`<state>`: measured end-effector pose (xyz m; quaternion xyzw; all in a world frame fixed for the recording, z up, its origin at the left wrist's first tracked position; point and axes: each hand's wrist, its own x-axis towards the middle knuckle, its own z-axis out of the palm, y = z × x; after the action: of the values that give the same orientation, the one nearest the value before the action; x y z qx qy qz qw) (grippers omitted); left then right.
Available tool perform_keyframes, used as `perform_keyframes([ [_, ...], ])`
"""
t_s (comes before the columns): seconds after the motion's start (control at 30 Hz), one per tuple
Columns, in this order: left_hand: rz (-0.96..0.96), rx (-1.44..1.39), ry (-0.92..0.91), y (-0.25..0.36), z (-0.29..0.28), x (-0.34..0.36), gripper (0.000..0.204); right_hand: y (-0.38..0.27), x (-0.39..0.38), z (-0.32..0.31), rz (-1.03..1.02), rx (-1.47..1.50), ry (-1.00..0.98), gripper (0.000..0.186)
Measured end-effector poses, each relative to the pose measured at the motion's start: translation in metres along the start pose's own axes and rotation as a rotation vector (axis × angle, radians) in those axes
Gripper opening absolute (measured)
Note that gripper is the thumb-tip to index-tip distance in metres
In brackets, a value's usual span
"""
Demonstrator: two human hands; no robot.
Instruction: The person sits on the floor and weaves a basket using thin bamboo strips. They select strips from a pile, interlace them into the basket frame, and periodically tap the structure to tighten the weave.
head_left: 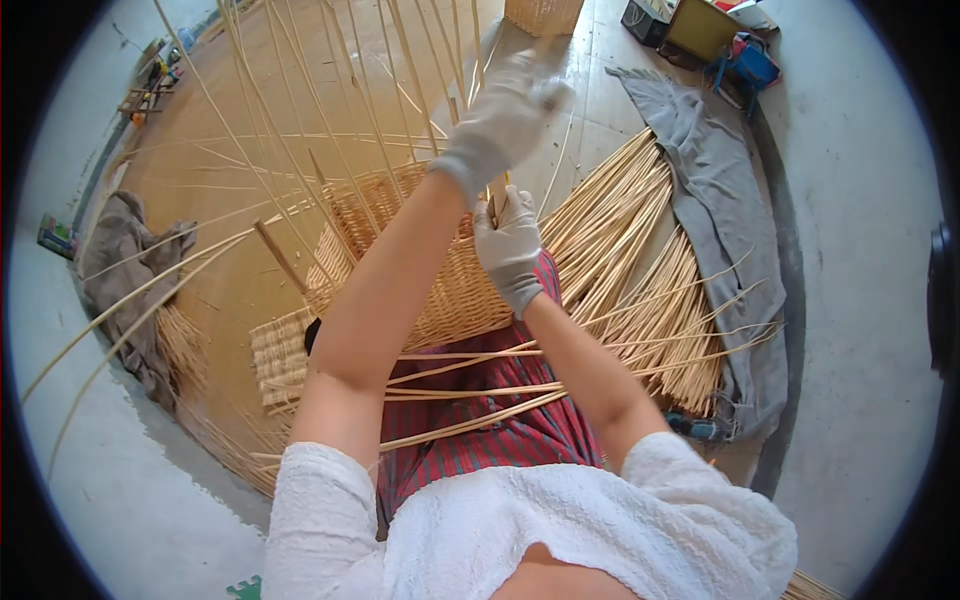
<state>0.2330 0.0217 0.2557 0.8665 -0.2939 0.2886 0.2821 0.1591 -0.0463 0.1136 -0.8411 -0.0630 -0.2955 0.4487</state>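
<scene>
A half-woven wicker basket [455, 295] rests by my lap, with tall pale stakes [360, 90] rising from its upper edge. My left hand [505, 115], in a whitish work glove, is raised above the basket's far right corner and smeared by motion. Its fingers and anything in them cannot be made out. Just below it, my gloved right hand [510, 240] is closed at that corner, pinching a short upright stake [497, 190]. Several long loose canes [470, 393] lie across my striped red cloth [500, 430].
Bundles of cane [620, 220] lie on the floor to the right beside a grey cloth [690, 150]. Another dark cloth [130, 260] is at the left. A woven piece [280, 350] sits left of the basket. Beyond stand another wicker basket [543, 14] and a blue stool [750, 68].
</scene>
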Motion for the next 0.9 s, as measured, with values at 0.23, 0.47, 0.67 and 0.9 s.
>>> perform_keyframes([
  [0.23,-0.078,-0.028,0.512,0.032,-0.095,-0.115,0.048,0.043,-0.006,0.008,0.176,0.336,-0.026,0.015],
  [0.47,-0.846,-0.536,0.562,-0.055,-0.089,-0.318,0.035,0.057,-0.018,0.001,0.248,0.335,-0.005,0.014],
  [0.67,-0.607,0.063,0.684,0.006,-0.081,-0.285,0.026,-0.014,-0.032,-0.056,-0.12,0.119,-0.07,0.032],
  [0.9,-0.666,-0.112,0.167,0.026,-0.012,-0.253,0.045,-0.019,-0.009,-0.021,0.273,-0.129,-0.76,0.033],
])
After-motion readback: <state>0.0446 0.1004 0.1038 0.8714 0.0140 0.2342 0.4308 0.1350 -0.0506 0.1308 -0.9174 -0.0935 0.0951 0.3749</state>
